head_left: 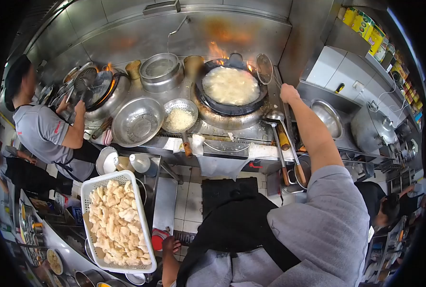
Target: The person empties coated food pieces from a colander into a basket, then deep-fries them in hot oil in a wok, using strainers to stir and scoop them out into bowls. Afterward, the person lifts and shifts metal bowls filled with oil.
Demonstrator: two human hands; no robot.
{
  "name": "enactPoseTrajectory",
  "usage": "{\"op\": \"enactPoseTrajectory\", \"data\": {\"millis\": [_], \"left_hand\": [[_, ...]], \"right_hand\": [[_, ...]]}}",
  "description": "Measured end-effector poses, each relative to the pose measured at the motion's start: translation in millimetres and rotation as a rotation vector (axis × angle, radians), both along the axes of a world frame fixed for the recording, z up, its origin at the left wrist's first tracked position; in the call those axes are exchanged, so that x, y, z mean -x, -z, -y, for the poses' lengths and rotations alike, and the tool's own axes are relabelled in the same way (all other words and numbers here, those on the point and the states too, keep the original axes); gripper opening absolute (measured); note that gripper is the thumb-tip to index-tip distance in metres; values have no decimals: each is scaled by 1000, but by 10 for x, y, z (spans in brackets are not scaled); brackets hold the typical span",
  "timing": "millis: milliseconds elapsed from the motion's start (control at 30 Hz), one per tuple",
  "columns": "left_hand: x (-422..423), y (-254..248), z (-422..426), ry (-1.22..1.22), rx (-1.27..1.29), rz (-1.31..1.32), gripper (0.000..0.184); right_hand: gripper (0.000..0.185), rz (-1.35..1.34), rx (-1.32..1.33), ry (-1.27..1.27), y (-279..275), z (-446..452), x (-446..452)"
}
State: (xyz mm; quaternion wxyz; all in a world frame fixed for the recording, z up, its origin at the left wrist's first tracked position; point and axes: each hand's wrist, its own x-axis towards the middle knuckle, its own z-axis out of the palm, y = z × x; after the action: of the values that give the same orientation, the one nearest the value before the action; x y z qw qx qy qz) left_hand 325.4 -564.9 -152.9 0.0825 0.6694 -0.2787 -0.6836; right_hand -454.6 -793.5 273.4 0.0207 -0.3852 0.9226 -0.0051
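My right hand (289,93) is closed around the handle of a round mesh skimmer (264,68), held tilted at the right rim of a wok (232,112). Pale, frothing oil (229,86) fills the wok, and flames rise behind it. Low by my side hangs my left hand (171,245), fingers loosely bent and apart, with nothing visible in it. It is beside a red container (159,239). To its left stands a white plastic basket (85,201) heaped with pale, battered-looking pieces (117,222).
Left of the wok are a perforated ladle (180,118) with pale bits, a metal bowl (137,122) and a pot (160,69). Two long-handled ladles (275,119) lie at right. A co-worker (55,124) tends another wok (100,88) at left.
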Motion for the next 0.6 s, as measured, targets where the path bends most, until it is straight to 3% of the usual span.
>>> {"op": "enactPoseTrajectory", "data": {"millis": [33,67,167,233,300,333,433,467,533,567,600], "left_hand": [[48,-83,28,-268,-158,-85,36],[142,-168,-37,-248,-56,67,34],[310,-359,-229,-398,9,76,35],[411,-315,-398,-413,-101,42,32],[541,-169,-571,-420,-328,-55,27],[660,-139,-689,-393,-317,-63,25],[1036,96,-1075,-118,46,22,21],[1141,249,-1220,9,218,56,21],[1429,306,-1412,47,462,-20,20],[1526,353,-1440,282,658,119,21],[1624,396,-1468,484,865,295,22]], "right_hand": [[30,7,0,-5,26,49,18],[27,-20,18,-40,41,120,44],[22,-81,24,-165,157,378,326],[20,-109,-3,-249,226,541,563],[27,213,-320,-234,155,721,910],[19,353,-179,-233,169,687,1141],[19,589,-350,-350,283,786,1897],[23,765,-305,-167,290,765,1859],[14,934,-160,-119,776,941,1983],[13,672,-375,-434,925,1040,1889],[14,940,-54,-230,1198,1016,1760]]}}
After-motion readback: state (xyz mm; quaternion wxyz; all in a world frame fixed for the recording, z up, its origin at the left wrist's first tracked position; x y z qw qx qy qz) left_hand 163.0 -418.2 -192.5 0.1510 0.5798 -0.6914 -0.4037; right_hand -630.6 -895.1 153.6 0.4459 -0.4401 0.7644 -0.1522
